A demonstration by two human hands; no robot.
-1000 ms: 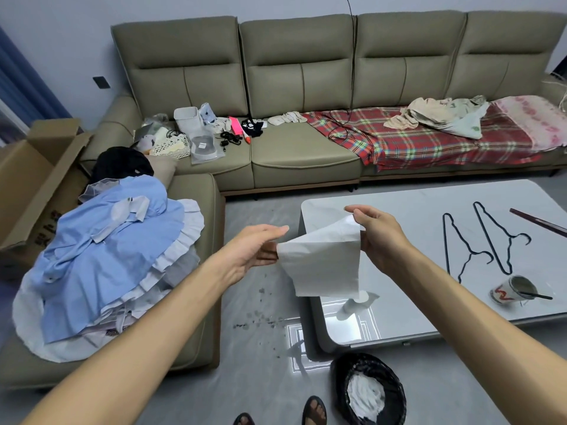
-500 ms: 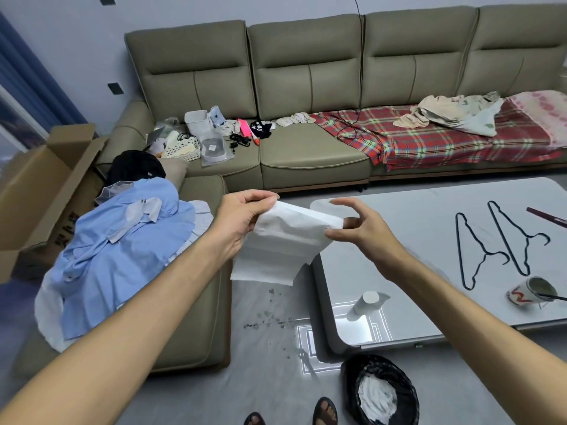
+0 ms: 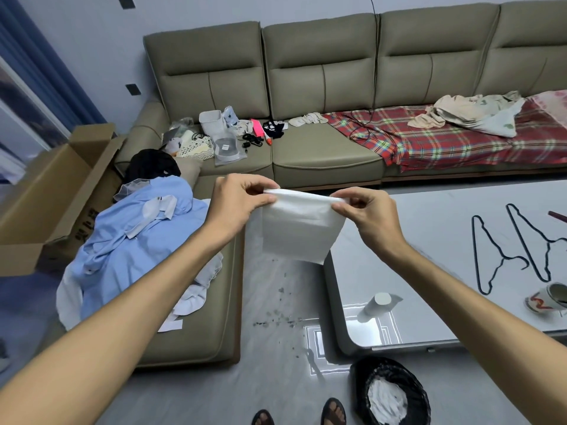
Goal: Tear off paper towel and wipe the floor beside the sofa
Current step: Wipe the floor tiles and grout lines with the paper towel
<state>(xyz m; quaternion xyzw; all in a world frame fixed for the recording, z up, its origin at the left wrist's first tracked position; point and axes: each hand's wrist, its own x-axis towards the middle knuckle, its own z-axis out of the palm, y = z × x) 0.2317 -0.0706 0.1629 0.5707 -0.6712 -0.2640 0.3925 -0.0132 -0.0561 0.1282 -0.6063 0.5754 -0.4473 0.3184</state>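
A white paper towel sheet (image 3: 299,227) hangs folded in the air above the floor gap. My left hand (image 3: 237,199) pinches its upper left corner and my right hand (image 3: 366,214) pinches its upper right corner. Below the sheet, dark spots and smears (image 3: 277,314) mark the grey floor between the olive sofa's chaise (image 3: 202,332) and the white coffee table (image 3: 435,256). A paper towel roll (image 3: 379,303) stands on the table near its front left corner.
A black-lined waste bin (image 3: 389,394) with crumpled white paper stands by my sandalled feet (image 3: 299,414). Blue clothing (image 3: 132,240) is piled on the chaise beside a cardboard box (image 3: 55,194). Two wire hangers (image 3: 515,245) and a cup (image 3: 549,299) lie on the table.
The sheet went from hanging loosely between my hands to being folded over and held taut by its top edge. My view shifted slightly left and closer.
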